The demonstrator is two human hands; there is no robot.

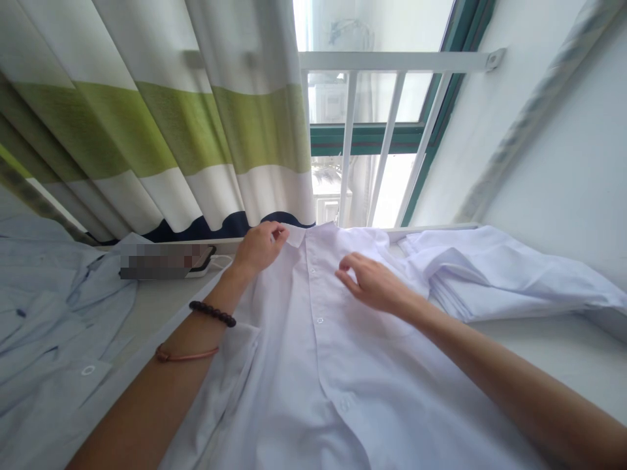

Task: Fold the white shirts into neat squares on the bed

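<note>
A white button-up shirt (294, 339) lies spread out front side up, its collar (295, 235) at the far end and its row of buttons running toward me. My left hand (261, 248) is at the collar's left side, thumb and fingers drawn together on its edge. Over the right chest of the shirt is my right hand (369, 281), fingers loosely bent, with a gap between thumb and forefinger and nothing between them. A dark beaded bracelet (212, 313) and a thin reddish band (186, 356) circle my left arm.
Folded white clothing (494, 274) lies to the right, and rumpled pale garments (49, 313) are heaped at left. A partly blurred phone-like device (198, 262) with a white cable rests near the back edge. Behind are a green-and-white curtain (161, 124), a white railing (392, 62) and a window.
</note>
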